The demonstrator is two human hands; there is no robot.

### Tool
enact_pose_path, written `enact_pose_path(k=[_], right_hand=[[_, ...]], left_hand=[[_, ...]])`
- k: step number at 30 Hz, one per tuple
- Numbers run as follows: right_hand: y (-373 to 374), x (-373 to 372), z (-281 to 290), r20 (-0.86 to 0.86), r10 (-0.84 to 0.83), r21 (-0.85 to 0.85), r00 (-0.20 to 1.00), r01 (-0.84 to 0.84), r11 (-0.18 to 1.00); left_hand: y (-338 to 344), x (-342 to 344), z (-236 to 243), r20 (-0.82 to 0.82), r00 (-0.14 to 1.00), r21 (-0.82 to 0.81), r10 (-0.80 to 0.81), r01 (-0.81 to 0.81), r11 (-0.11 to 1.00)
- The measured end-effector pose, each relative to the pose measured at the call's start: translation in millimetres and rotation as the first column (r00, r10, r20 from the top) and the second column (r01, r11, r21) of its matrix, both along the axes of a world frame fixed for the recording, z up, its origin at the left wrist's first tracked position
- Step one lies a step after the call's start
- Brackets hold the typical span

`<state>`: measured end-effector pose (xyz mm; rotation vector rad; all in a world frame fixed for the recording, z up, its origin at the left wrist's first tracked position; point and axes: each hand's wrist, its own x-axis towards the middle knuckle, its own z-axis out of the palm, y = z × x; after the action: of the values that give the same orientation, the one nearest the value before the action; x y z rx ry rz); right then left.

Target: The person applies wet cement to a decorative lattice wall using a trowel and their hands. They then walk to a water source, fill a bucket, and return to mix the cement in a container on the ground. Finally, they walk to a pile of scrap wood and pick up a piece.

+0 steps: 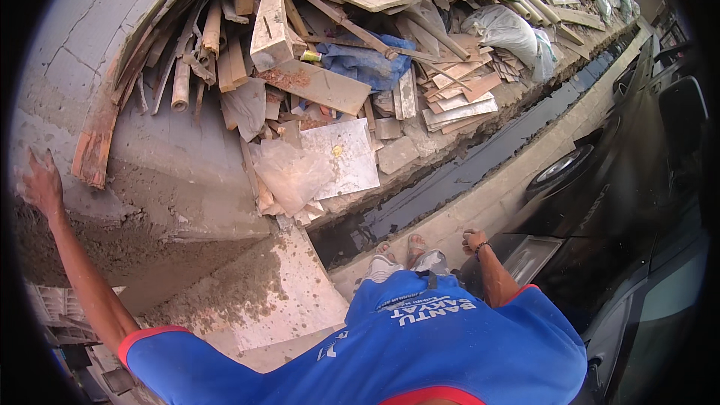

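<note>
My left hand (43, 184) is stretched out at the far left with its fingers spread and holds nothing. It is close to the grey block wall (90, 22); I cannot tell whether it touches it. Low by my right side, my right hand (474, 241) has its fingers curled, and nothing shows in it. A dark car (600, 202) stands beside that hand. Below the left arm lies a pale board (289, 292) spattered with mud, next to wet grey mortar (165, 277). My feet (415, 244) in sandals stand on the concrete edge of a ditch.
A ditch of dark water (465, 169) runs diagonally to the upper right. Across it lies a heap of scrap planks (322, 86), with bamboo poles (181, 82), a blue cloth (367, 60), clear plastic (289, 176) and white sacks (510, 34). Pale crates (64, 304) sit at lower left.
</note>
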<state>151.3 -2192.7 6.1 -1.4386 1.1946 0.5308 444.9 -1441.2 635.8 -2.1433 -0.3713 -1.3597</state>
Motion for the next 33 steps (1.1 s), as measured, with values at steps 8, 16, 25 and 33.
enact_pose_path(k=[8,16,25,33], right_hand=[[-4,-35,-5,-0.078,-0.128,-0.109,0.989,0.119,0.987],[15,-23,-16,-0.190,-0.148,0.017,0.970,0.154,0.988],[-24,293,131,0.583,0.134,-0.280,0.801,0.043,0.959],[86,656,449,0.936,0.352,-0.334,-0.031,-0.399,0.854]], left_hand=[[42,21,-17,-0.047,0.963,0.126,0.265,-0.257,0.958],[-31,35,1,-0.143,0.641,0.081,0.754,-0.752,0.654],[-48,62,-7,-0.265,0.391,0.037,0.881,-0.909,0.415],[35,41,-12,-0.147,0.665,0.163,0.732,-0.714,0.681]])
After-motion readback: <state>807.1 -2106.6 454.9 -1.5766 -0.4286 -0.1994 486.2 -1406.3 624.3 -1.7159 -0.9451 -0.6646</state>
